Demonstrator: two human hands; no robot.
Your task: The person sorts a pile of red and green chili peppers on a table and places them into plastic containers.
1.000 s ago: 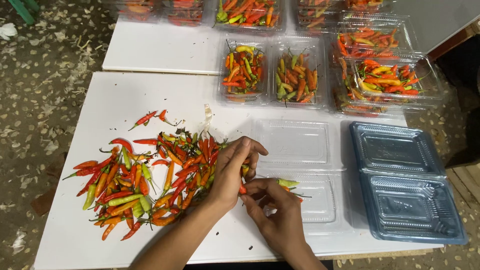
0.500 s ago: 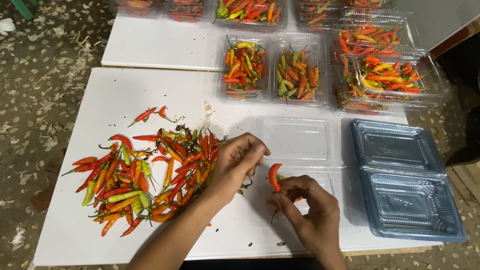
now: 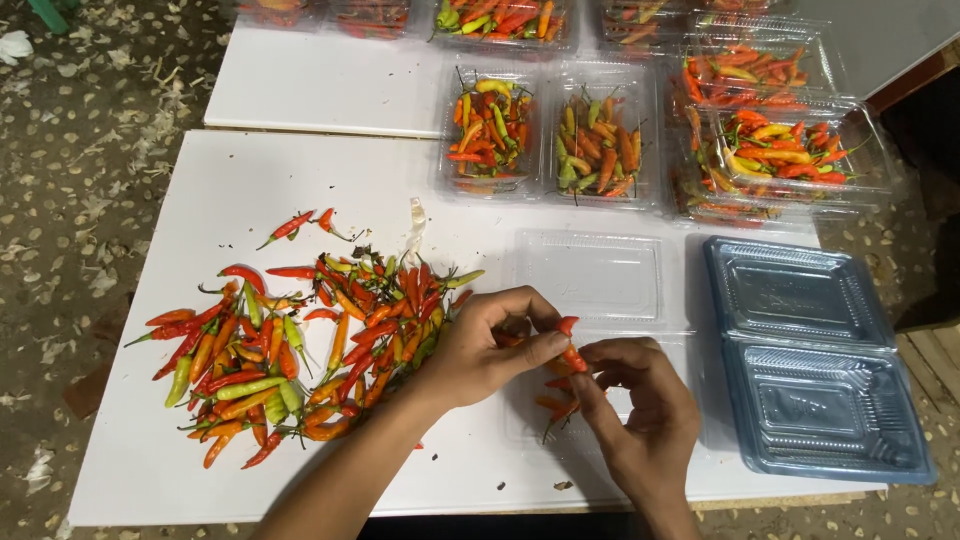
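A loose pile of chillies (image 3: 300, 355), red, orange and green, is spread over the left half of the white table (image 3: 200, 200), with a few strays lying just above it. Right of the pile, near the lower centre of the frame, the left hand (image 3: 480, 350) is curled, and a small red chilli (image 3: 570, 345) is pinched between its thumb and fingertips. The same chilli is touched from the right by the right hand (image 3: 640, 405), whose fingers are bent and closed on its lower end. Both hands are held over an open clear plastic box (image 3: 600, 280), in whose near half a few orange chillies (image 3: 555, 400) are seen beneath the fingers. In the upper centre, two open clear boxes filled with chillies (image 3: 545, 135) are set side by side. At the upper right, closed filled boxes (image 3: 780, 150) are stacked. At the lower right, a stack of empty bluish boxes (image 3: 810, 360) is laid open, just beside the right hand.
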